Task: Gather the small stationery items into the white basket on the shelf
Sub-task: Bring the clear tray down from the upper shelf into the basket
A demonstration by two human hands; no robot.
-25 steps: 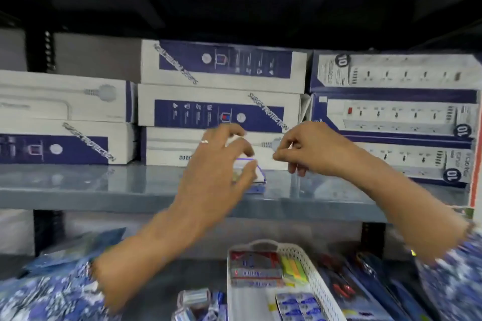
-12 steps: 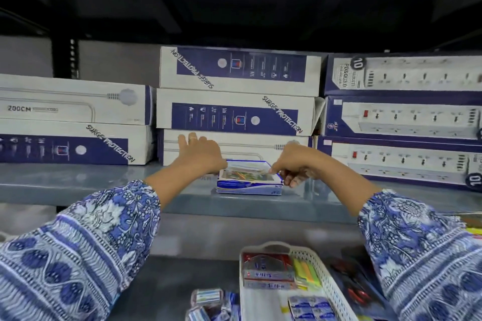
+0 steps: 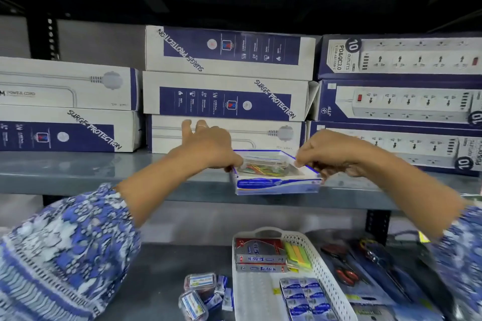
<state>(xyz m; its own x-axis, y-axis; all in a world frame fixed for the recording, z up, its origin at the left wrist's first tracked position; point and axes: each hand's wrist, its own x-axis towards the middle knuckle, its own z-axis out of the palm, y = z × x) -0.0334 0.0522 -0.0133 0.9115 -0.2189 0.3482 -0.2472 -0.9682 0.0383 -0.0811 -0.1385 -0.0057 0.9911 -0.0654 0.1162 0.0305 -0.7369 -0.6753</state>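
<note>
A flat blue-and-white box of coloured paper clips (image 3: 273, 176) rests on the front edge of the upper grey shelf (image 3: 104, 174). My left hand (image 3: 208, 147) grips its left end with thumb and lower fingers, two fingers stretched toward the boxes behind. My right hand (image 3: 328, 154) pinches its right end. Below, the white basket (image 3: 323, 276) stands on the lower shelf and holds red-and-grey boxes (image 3: 258, 255), green and yellow sticky notes (image 3: 297, 255) and blue packets (image 3: 302, 297).
Stacked power-strip cartons (image 3: 227, 96) fill the back of the upper shelf. Small clear cases and eraser packs (image 3: 200, 292) lie left of the basket. Scissors with red handles (image 3: 344, 268) and blue packets lie to its right. A black upright post (image 3: 377, 227) stands at right.
Both hands have closed on the ends of the paper clip box, and it has slid forward to the shelf's front edge. The view moved closer.
</note>
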